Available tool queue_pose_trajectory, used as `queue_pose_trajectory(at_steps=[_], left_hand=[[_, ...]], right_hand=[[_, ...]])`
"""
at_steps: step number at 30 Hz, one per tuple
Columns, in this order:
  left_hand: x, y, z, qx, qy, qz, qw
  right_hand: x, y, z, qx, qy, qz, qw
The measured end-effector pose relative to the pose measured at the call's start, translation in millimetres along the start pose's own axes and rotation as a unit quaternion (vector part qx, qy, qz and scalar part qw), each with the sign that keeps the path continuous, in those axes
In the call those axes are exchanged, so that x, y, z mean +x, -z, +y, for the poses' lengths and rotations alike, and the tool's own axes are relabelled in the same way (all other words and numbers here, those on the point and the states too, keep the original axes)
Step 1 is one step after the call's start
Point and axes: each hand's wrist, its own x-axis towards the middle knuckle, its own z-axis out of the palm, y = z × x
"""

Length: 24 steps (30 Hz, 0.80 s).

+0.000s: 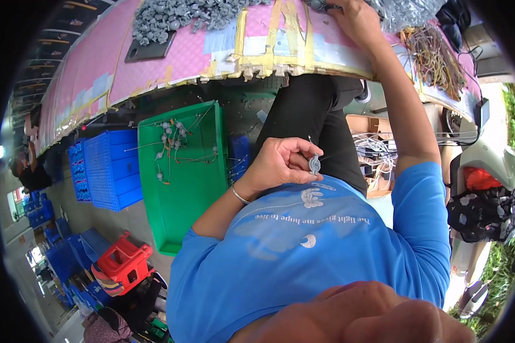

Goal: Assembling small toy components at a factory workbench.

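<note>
My left hand (pixel 283 163) is raised in front of my blue shirt, its thumb and fingers pinching a small round grey plastic part (pixel 314 164). Away on the table, my right hand (pixel 357 22) reaches to the far edge of the view. Its fingers are bent down by a few grey parts (pixel 319 5), and the top of the picture cuts it off. What those fingertips grip, if anything, is hidden. A large heap of similar grey parts (pixel 177 17) lies on the tabletop to the left.
A dark phone (pixel 150 50) lies on the pink, taped table (pixel 171 68). Coloured wires (pixel 435 60) and clear plastic (pixel 406 12) lie at right. Below stand a green tray (pixel 174 220) holding wired grey parts, blue crates (pixel 115 171) and a box of white cables (pixel 375 150).
</note>
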Motion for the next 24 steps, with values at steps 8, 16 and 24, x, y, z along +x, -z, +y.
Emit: queue_pose_trajectory(at_steps=[8, 16, 24], left_hand=[[9.8, 21.0, -0.8, -0.015, -0.014, 0.04, 0.999], [22.9, 30.6, 12.2, 0.041, -0.204, 0.168, 0.964], [20.5, 25.4, 20.9, 0.126, -0.271, 0.214, 0.93]], right_hand=[[0.0, -6.6, -33.5, -0.378, 0.017, -0.21, 0.902], [-42.6, -26.1, -77.8, -0.357, -0.03, -0.145, 0.922], [-105.4, -37.4, -191.2, 0.149, -0.324, -0.078, 0.931]])
